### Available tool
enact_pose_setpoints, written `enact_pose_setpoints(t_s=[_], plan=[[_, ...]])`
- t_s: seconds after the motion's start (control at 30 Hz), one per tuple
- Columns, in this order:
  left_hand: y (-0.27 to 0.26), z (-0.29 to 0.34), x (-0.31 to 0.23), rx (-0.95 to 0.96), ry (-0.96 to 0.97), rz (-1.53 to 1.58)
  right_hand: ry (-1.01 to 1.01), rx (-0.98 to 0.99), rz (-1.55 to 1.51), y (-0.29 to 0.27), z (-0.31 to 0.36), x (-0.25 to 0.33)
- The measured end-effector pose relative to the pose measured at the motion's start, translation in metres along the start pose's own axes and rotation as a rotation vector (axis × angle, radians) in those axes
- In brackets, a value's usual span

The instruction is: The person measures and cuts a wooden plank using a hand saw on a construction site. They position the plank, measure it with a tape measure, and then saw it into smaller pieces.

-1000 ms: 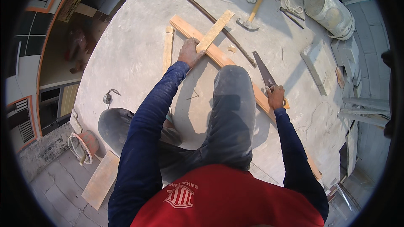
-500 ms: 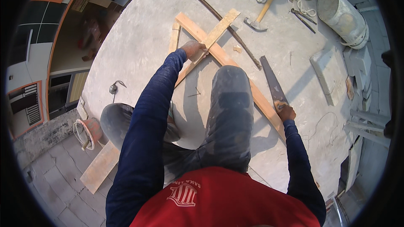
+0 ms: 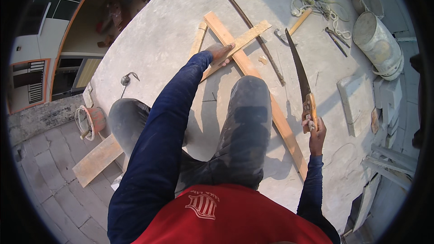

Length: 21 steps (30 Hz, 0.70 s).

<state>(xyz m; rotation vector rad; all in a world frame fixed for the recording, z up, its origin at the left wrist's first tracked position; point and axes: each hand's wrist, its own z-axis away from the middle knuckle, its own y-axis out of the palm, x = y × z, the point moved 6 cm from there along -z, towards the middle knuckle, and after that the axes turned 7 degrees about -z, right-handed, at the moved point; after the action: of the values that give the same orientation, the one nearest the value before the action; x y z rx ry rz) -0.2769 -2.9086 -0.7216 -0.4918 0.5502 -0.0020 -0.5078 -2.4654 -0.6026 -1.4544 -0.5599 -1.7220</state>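
Observation:
My left hand (image 3: 220, 53) grips a short wooden strip (image 3: 250, 35) where it lies slantwise across a long wooden plank (image 3: 281, 119). Its fingers are wrapped over the strip, close to the crossing. To the right of the plank, my right hand (image 3: 316, 130) is closed around the wooden handle of a handsaw (image 3: 300, 70). The saw's blade points away from me, its toothed edge turned to the left, apart from the wood. Another wooden piece (image 3: 198, 40) lies beside the far end of the plank, partly hidden behind my left hand.
Beyond the crossing lie a rusty metal bar (image 3: 253, 36) and a hammer (image 3: 300, 21), partly behind the saw tip. Pincers (image 3: 337, 41), rope (image 3: 312, 7) and a whitish bucket (image 3: 377, 40) are at far right. The slab edge (image 3: 97, 72) drops off leftward, near an orange bucket (image 3: 95, 119).
My right hand has turned the saw over, so its blade now stands more on edge with the handle raised. My left hand stays on the strip. The whole view has shifted slightly.

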Motion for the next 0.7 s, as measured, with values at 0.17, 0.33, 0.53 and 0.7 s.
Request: enact_pose_setpoints(t_s=[0.17,0.33,0.53,0.7], plan=[[-0.003,0.002,-0.004,-0.019,0.036,-0.165,-0.123,0.046,-0.060,0.061,-0.035,0.049],[-0.007,0.006,-0.007,-0.145,-0.015,-0.224,-0.207,0.069,0.035,0.130,-0.072,0.068],[-0.007,0.010,-0.013,-0.396,-0.088,-0.296,-0.242,0.138,0.148,0.173,-0.085,0.080],[-0.006,0.010,-0.012,-0.339,-0.196,-0.282,-0.192,0.139,0.213,0.173,-0.082,0.091]])
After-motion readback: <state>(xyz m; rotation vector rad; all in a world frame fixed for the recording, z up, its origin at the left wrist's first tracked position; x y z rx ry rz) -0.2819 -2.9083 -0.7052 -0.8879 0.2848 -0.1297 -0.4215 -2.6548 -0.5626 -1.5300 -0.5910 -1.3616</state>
